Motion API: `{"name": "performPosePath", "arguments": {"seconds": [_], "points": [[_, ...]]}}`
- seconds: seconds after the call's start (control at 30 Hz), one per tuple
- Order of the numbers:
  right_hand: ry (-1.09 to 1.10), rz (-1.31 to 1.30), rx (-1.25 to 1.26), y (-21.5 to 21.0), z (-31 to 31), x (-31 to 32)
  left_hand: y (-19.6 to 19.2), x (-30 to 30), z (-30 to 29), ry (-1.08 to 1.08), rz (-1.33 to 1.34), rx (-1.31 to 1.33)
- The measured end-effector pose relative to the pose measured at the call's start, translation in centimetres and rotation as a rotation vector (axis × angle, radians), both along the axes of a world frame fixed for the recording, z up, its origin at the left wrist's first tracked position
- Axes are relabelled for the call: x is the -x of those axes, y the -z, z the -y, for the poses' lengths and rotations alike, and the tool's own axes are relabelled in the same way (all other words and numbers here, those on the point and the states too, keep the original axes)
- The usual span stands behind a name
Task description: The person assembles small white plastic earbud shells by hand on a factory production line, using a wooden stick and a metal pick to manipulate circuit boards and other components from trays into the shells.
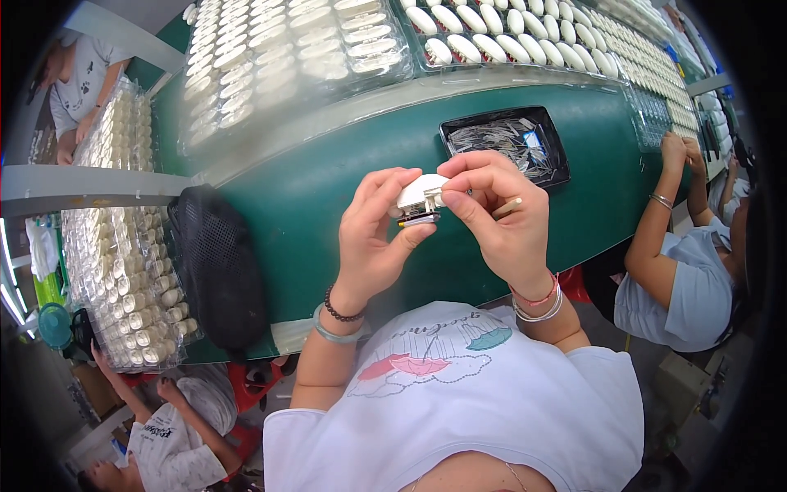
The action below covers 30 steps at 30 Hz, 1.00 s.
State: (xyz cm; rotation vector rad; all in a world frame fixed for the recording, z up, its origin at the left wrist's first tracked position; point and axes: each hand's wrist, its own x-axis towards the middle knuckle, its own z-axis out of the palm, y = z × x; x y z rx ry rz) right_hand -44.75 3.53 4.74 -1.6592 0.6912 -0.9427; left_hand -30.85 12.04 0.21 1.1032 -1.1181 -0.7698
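Note:
Above the green worktable, my left hand (pixel 375 225) grips a small white plastic device housing (pixel 422 190) between thumb and fingers. Its underside is exposed, with dark and metallic inner parts showing. My right hand (pixel 500 205) is closed at the housing's right side, thumb and forefinger pinching a small white piece against it. A thin pale stick-like part (pixel 507 207) pokes out between the right hand's fingers; what it belongs to is hidden. Just beyond the right hand lies a black tray (pixel 561 168) holding many small clear and metallic strips and a blue-and-white piece.
Clear trays (pixel 303 57) of white oval housings line the table's far side. More stacked trays (pixel 123 271) stand at left beside a black mesh bag (pixel 217 271). A grey metal bar (pixel 90 187) juts in from the left. Co-workers sit at right (pixel 680 287) and on the left.

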Motion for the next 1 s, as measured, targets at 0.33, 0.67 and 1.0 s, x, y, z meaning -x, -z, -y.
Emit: {"name": "performPosePath", "arguments": {"seconds": [0.33, 0.67, 1.0], "points": [[-0.014, -0.072, 0.091, -0.3, 0.3, 0.1, 0.1, -0.2, 0.1, -0.056, 0.105, -0.004], [-0.077, -0.151, 0.018, 0.3, 0.8, 1.5, -0.5, -0.8, 0.3, 0.003, 0.277, -0.012], [-0.176, 0.000, 0.003, -1.4, 2.3, 4.2, -0.7, -0.8, 0.1, 0.027, 0.269, -0.029]]}}
